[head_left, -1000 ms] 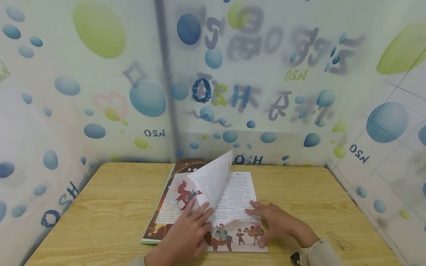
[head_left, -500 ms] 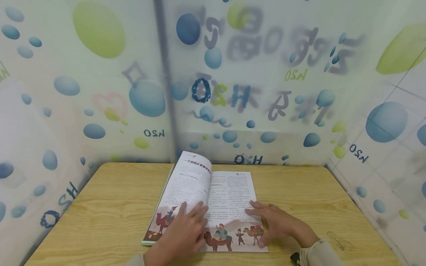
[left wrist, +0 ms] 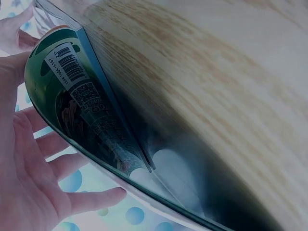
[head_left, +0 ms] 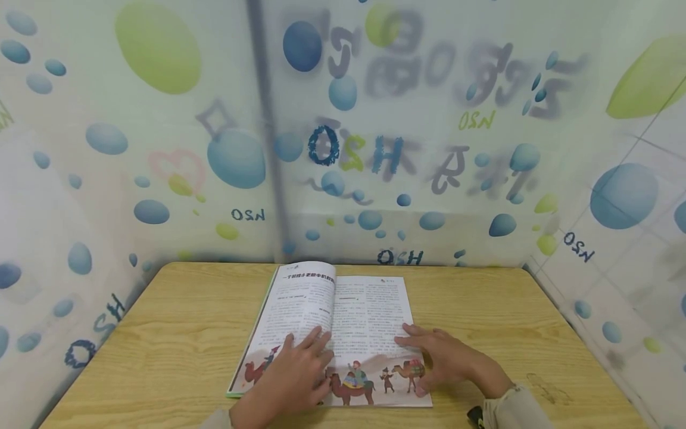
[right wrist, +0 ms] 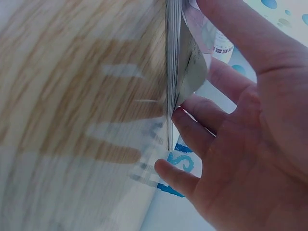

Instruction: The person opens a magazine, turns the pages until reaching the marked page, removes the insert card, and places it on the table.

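An open magazine lies on the wooden table, its pages printed with text and camel drawings along the bottom. My left hand rests on the lower left page beside the spine, fingers spread. At the right page's outer edge is my right hand, fingertips on the paper and thumb by the lower corner. In the left wrist view, the magazine's green back cover with a barcode bows up from the table near my fingers. The right wrist view shows a curled page standing off the page stack by my right fingers.
The wooden table extends around the magazine on both sides. Behind it and at the sides hang pale curtains printed with blue and green drops. A dark item shows at the right sleeve's cuff.
A page raised over the middle has turned leftward and now lies on the left side, covering the earlier left page. My left hand moved slightly left and down with it. My right hand stayed put.
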### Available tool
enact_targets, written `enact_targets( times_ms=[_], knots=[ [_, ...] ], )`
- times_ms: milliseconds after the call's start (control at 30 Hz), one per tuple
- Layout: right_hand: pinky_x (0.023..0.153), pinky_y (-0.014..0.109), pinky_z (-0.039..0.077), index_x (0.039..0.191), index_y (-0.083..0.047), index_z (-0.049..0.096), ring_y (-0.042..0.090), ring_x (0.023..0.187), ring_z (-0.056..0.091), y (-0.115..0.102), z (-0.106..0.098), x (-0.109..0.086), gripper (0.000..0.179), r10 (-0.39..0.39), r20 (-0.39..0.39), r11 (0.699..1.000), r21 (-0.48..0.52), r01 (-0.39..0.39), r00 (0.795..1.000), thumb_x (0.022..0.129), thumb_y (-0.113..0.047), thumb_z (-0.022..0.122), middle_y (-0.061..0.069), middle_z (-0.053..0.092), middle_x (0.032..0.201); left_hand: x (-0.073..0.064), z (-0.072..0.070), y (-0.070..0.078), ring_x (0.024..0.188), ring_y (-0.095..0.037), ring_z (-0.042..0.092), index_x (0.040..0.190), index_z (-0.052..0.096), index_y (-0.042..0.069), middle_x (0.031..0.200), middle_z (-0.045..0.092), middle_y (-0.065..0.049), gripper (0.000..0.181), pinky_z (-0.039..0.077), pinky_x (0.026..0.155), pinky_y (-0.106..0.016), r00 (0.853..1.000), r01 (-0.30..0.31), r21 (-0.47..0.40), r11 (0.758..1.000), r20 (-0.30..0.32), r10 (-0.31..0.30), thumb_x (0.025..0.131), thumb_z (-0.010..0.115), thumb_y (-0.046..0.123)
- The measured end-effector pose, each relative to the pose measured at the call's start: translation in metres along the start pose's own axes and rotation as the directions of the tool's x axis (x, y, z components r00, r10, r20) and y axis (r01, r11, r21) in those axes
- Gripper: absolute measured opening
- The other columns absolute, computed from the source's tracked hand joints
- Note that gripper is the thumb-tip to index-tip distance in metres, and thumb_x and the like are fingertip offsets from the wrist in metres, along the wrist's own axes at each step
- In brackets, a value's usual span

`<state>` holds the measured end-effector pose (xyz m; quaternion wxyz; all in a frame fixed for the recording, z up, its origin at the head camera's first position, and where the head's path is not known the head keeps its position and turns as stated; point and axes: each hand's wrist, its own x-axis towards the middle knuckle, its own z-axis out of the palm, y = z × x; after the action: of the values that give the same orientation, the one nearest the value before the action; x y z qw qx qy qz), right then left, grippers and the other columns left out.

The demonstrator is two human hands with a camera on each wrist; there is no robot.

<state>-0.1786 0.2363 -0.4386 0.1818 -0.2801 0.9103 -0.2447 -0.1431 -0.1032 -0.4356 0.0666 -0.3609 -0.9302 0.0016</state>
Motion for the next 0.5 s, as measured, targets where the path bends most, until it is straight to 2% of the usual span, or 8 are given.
enact_targets(
  times_ms=[200, 300, 400, 500],
  knots=[
    [0.108, 0.066, 0.031, 0.144, -0.018, 0.054, 0.043, 0.141, 0.035, 0.0006, -0.0004, 0.0028, 0.085, -0.027, -0.022, 0.999, -0.026, 0.026, 0.999, 0.073, -0.056, 0.081, 0.014, 0.035, 0.157, 0.0001, 0.0016, 0.0005, 0.131, -0.034, 0.052, 0.109, 0.073, 0.012, 0.138, 0.058, -0.013, 0.04, 0.048, 0.085, -0.066, 1.0, 0.01, -0.02, 1.0, -0.015, -0.01, 0.091, 0.061, 0.045],
    [0.108, 0.064, 0.033, 0.142, -0.016, 0.056, 0.041, 0.14, 0.038, 0.0008, -0.0009, 0.0044, 0.083, -0.038, -0.038, 0.999, -0.04, 0.036, 0.999, 0.074, -0.058, 0.079, 0.015, 0.04, 0.155, 0.0004, 0.0038, 0.0012, 0.131, -0.035, 0.051, 0.11, 0.072, 0.011, 0.139, 0.058, -0.013, 0.056, 0.047, 0.087, -0.067, 1.0, 0.025, -0.05, 0.998, -0.016, -0.026, 0.091, 0.056, 0.061],
    [0.108, 0.064, 0.033, 0.141, -0.014, 0.057, 0.041, 0.139, 0.039, -0.0005, -0.0013, 0.0056, 0.082, -0.03, -0.052, 0.999, -0.039, 0.028, 0.998, 0.076, -0.06, 0.076, 0.015, 0.043, 0.153, 0.0011, 0.005, 0.0027, 0.133, -0.036, 0.049, 0.114, 0.071, 0.01, 0.141, 0.056, -0.014, 0.077, 0.046, 0.089, -0.068, 0.999, 0.046, -0.069, 0.997, 0.009, -0.046, 0.084, 0.05, 0.078],
    [0.109, 0.062, 0.033, 0.142, -0.011, 0.055, 0.04, 0.139, 0.04, -0.0027, -0.0017, 0.0059, 0.084, -0.022, -0.06, 0.999, -0.031, 0.02, 0.998, 0.078, -0.062, 0.074, 0.015, 0.044, 0.152, 0.0021, 0.005, 0.0044, 0.135, -0.037, 0.047, 0.119, 0.07, 0.009, 0.143, 0.054, -0.015, 0.087, 0.044, 0.091, -0.069, 0.997, 0.065, -0.074, 0.995, 0.04, -0.062, 0.079, 0.051, 0.083]
  ],
)
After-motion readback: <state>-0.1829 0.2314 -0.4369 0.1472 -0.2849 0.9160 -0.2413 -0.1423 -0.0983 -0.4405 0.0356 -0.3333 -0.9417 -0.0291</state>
